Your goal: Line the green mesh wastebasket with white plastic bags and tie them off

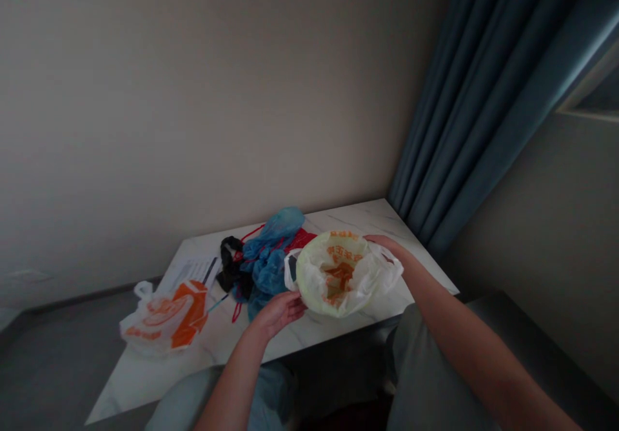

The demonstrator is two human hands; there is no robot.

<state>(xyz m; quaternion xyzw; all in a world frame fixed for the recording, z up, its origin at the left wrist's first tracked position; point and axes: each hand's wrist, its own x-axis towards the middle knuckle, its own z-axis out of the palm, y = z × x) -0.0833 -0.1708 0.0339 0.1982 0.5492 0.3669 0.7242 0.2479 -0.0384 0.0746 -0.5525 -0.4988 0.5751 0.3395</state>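
Note:
Held up between my hands is a small pale-green round bin [304, 282], its open top turned toward me. A white plastic bag [372, 282] with orange print lines the inside, and its handles hang over the rim on both sides. My left hand [281, 311] has its fingers curled against the lower left side of the bin. At the upper right rim, my right hand [389, 247] grips the bin, with some fingers hidden behind it. Left of the bin lies a heap of blue plastic bags [268, 266], with black bags [232, 263] beside them.
Everything lies on a white marbled table [372, 218] against the wall. A white-and-orange plastic bag [167, 318] sits at the table's left, near a printed sheet [188, 273]. Red plastic [300, 240] shows behind the bin. A blue curtain [464, 108] hangs at right.

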